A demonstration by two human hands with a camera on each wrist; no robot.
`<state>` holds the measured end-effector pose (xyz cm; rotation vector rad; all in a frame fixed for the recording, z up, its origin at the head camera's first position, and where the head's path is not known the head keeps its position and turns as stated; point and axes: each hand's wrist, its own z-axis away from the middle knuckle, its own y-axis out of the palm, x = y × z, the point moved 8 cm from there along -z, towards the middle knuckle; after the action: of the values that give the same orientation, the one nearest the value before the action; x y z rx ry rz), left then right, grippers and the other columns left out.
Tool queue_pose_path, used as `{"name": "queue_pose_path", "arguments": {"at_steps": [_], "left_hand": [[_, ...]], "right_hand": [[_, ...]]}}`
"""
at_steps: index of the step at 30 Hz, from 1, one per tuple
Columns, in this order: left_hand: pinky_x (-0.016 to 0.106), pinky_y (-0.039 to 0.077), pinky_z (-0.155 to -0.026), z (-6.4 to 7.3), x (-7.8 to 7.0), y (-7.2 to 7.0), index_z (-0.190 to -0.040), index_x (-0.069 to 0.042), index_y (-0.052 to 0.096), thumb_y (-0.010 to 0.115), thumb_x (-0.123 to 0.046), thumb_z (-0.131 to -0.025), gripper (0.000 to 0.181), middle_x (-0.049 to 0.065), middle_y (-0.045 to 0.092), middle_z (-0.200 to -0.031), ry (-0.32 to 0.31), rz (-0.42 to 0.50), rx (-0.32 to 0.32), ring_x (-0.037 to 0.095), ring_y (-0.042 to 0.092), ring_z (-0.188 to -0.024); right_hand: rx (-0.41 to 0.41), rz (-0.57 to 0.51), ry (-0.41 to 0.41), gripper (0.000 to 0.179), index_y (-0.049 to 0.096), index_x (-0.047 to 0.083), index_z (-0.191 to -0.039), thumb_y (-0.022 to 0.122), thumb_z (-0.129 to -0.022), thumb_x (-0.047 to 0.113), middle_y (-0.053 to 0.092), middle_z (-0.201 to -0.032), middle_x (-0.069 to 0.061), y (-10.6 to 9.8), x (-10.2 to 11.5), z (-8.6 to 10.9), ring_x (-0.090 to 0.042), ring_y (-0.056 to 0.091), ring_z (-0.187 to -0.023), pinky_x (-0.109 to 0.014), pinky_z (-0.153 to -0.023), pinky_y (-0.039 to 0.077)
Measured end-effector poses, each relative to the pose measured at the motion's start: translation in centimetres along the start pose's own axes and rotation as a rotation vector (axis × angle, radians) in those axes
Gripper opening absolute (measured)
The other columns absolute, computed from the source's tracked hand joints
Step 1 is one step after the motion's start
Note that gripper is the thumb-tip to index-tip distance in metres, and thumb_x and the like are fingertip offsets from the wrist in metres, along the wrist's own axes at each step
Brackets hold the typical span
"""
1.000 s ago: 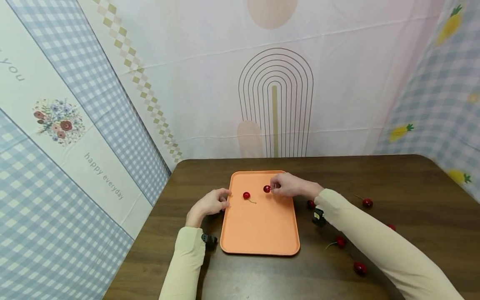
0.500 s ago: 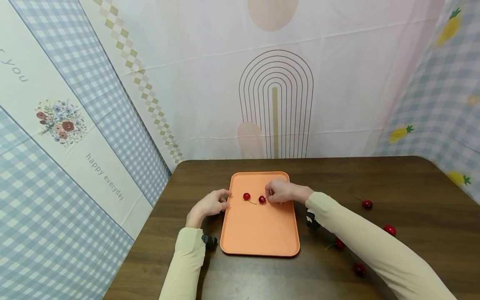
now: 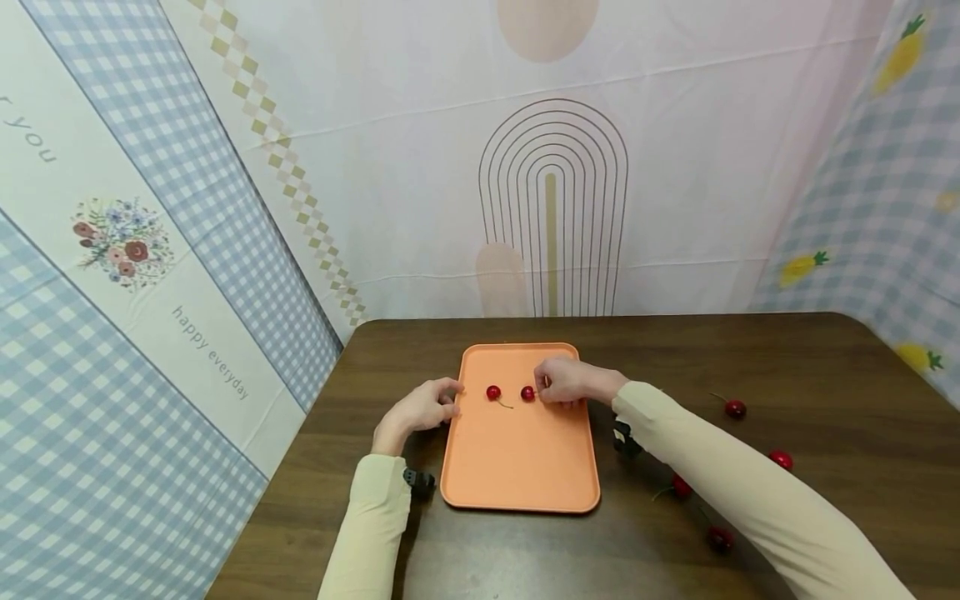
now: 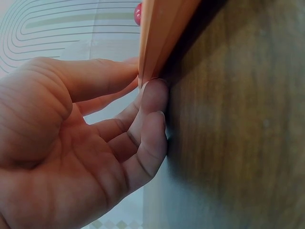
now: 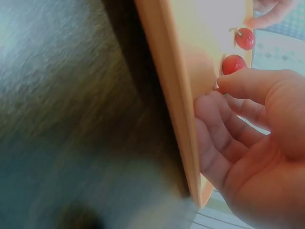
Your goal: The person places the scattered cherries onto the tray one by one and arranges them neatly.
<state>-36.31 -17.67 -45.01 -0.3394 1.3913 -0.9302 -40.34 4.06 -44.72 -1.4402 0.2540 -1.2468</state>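
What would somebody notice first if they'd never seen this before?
Probably the orange tray on the dark wood-grain table. Then a shiny red cherry inside it, and a second cherry to its right, by the right hand. Next, maybe the thin-lined arch printed on the pale cloth behind.

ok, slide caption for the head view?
Left hand holding the orange tray, right hand pinching one cherry beside another cherry.

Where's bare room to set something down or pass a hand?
Free: near half of the tray, bounded by two cherries and the near rim; the table between the sleeves, nearer than the tray. Crowded: the tray's far half, with both cherries and the right hand; the table's right side, with loose cherries around the right sleeve.
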Motion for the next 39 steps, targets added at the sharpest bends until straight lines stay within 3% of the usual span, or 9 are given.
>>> {"name": "queue_pose_path", "arguments": {"at_steps": [12,17,22,28,39], "left_hand": [[0.028,0.043,-0.06,0.1,0.1,0.1,-0.131,-0.008,0.057,0.06,-0.008,-0.095,0.036,0.007,0.063,-0.085,0.008,0.003,-0.01,0.016,0.053,-0.069],[0.028,0.043,-0.059,0.0,0.0,0.2,-0.132,-0.008,0.057,0.06,-0.009,-0.095,0.037,0.007,0.062,-0.085,0.009,0.003,-0.005,0.016,0.053,-0.068],[0.028,0.042,-0.059,0.0,-0.1,0.1,-0.132,-0.007,0.056,0.059,-0.008,-0.096,0.037,0.008,0.063,-0.086,0.002,0.016,0.002,0.016,0.053,-0.069],[0.027,0.043,-0.06,-0.1,-0.2,0.1,-0.133,-0.008,0.056,0.058,-0.009,-0.096,0.037,0.008,0.063,-0.087,0.003,0.004,0.008,0.016,0.054,-0.07],[0.027,0.044,-0.062,-0.2,-0.2,-0.3,-0.132,-0.01,0.057,0.06,-0.01,-0.095,0.036,0.007,0.062,-0.087,-0.002,-0.016,0.001,0.016,0.054,-0.07]], "right_hand": [[0.008,0.025,0.003,0.012,0.06,0.013,-0.079,0.065,-0.09,0.011,0.052,-0.062,0.001,0.0,0.4,0.0,-0.012,0.051,-0.047,-0.022,-0.042,0.044],[-0.002,0.047,-0.027,0.011,0.061,0.013,-0.081,0.065,-0.091,0.014,0.056,-0.07,0.0,-1.3,0.5,0.8,-0.011,0.051,-0.053,-0.024,-0.049,0.045],[-0.068,0.081,-0.082,0.011,0.064,0.014,-0.084,0.062,-0.093,0.019,0.059,-0.078,-0.001,-3.9,0.9,2.4,-0.012,0.053,-0.063,-0.026,-0.056,0.045],[-0.109,0.018,-0.11,0.01,0.065,0.012,-0.089,0.06,-0.094,0.019,0.06,-0.076,-0.001,-6.3,0.5,4.8,-0.012,0.058,-0.058,-0.028,-0.056,0.05],[-0.174,-0.012,-0.058,0.012,0.068,0.013,-0.096,0.062,-0.095,0.024,0.061,-0.079,-0.004,-7.2,-1.8,8.9,-0.014,0.056,-0.066,-0.03,-0.061,0.047]]}}
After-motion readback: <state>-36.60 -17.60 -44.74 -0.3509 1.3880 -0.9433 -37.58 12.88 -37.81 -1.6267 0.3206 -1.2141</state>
